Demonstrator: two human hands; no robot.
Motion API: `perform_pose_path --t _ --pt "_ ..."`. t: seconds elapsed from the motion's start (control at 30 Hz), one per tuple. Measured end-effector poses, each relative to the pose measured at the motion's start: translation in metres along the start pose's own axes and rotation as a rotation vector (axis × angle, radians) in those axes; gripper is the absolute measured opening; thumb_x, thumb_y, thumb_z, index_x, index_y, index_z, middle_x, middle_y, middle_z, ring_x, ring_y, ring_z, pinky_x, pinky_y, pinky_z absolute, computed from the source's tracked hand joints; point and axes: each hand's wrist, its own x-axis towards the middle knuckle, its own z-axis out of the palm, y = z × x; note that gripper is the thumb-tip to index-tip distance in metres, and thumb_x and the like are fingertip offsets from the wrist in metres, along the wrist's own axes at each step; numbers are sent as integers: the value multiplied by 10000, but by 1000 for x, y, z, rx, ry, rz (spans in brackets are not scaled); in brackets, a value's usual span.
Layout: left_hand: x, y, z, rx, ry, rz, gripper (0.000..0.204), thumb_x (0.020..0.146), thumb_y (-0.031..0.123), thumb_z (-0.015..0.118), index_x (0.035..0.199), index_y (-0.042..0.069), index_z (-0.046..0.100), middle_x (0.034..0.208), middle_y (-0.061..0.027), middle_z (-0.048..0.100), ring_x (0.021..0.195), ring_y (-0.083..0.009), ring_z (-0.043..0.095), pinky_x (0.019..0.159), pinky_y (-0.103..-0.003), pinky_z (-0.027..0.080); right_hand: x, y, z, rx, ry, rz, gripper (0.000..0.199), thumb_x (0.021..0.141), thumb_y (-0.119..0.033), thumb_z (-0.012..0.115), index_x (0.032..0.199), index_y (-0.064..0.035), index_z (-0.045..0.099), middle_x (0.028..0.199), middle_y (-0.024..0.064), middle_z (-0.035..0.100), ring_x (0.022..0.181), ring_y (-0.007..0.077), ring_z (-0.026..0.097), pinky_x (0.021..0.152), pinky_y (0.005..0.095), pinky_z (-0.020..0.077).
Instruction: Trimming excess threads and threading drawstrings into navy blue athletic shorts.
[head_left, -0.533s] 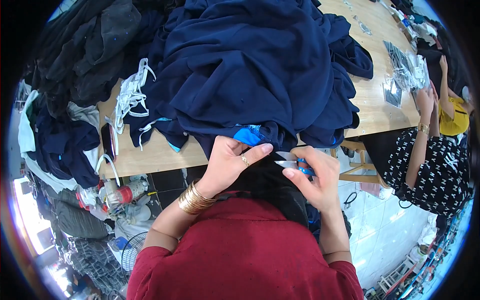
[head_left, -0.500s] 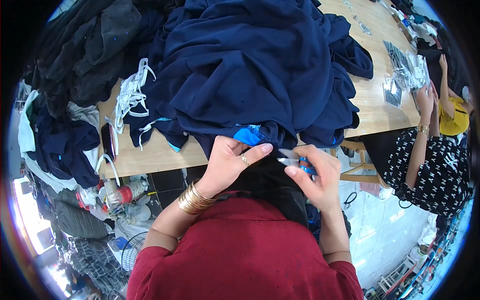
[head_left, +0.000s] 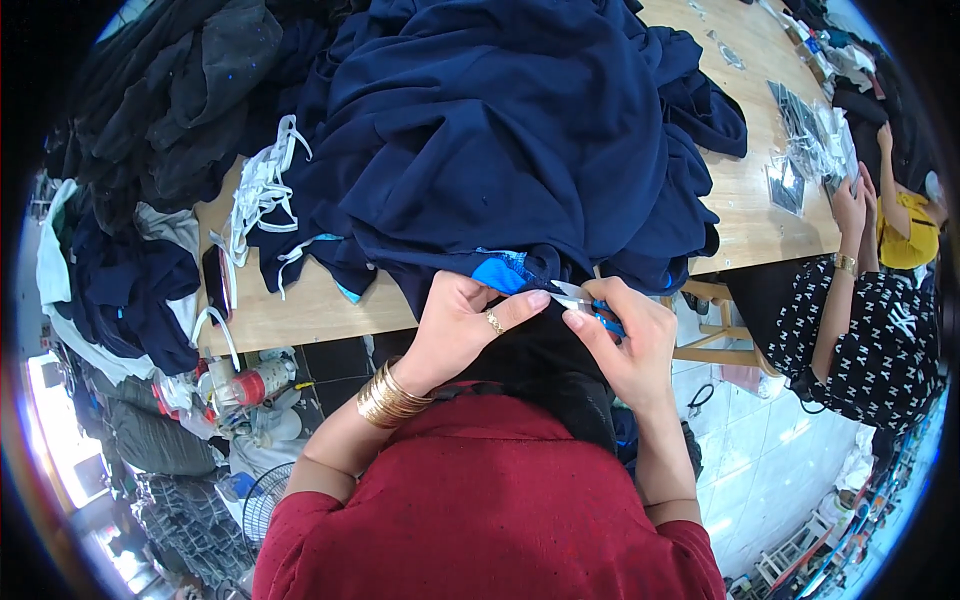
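A large navy garment (head_left: 490, 150) lies heaped on the wooden table and hangs over its near edge. My left hand (head_left: 470, 322) pinches its edge beside a bright blue patch (head_left: 499, 273), thumb on top. In my right hand (head_left: 632, 335) is a pair of small scissors (head_left: 572, 298) with blue handles. Their blades stand apart, pointing left at the cloth close to my left thumb. Whether the blades touch the fabric, I cannot tell.
White straps (head_left: 268, 190) and a phone (head_left: 217, 285) lie left of the garment. Dark cloth (head_left: 170, 110) is piled at the far left. Clear plastic packets (head_left: 800, 140) lie on the right of the table (head_left: 745, 215), where a person in a black patterned top (head_left: 860, 340) handles some.
My right hand has brought the scissors left, so their blades are now at the cloth by my left thumb. My left hand has barely moved.
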Motion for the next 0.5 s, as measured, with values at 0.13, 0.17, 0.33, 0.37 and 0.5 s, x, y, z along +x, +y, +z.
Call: perform_pose_path --t 0.13,0.17,0.33,0.37,0.5 --pt "0 1 3 -6 11 17 132 825 82 691 866 -34 642 815 16 607 770 -46 517 740 -226 440 1 -3 0 2 2 21 204 782 -210 670 809 -18 606 616 85 535 539 199 524 528 274 396" --pt "0 1 3 -6 10 18 132 825 82 691 866 -34 642 815 16 607 770 -46 517 740 -226 440 0 -3 0 -13 9 9 205 783 -212 671 807 -19 606 612 84 531 536 197 520 524 275 393" --pt "-1 0 2 31 12 25 136 823 83 692 862 -35 636 822 10 607 772 -45 514 736 -227 442 0 0 1 -30 24 -8 228 776 -242 691 794 -29 610 615 77 544 532 204 533 498 284 393" --pt "-1 0 2 31 11 25 136 823 83 692 862 -35 636 822 10 607 772 -45 514 736 -227 442 0 0 1 -48 30 -24 250 771 -268 707 790 -37 614 625 73 564 533 216 552 480 293 398" --pt "-1 1 2 20 9 25 138 820 82 695 856 -36 633 812 12 603 764 -44 512 726 -222 442 1 0 1 -59 39 -41 251 768 -269 711 787 -39 613 622 72 563 533 216 554 480 294 399"
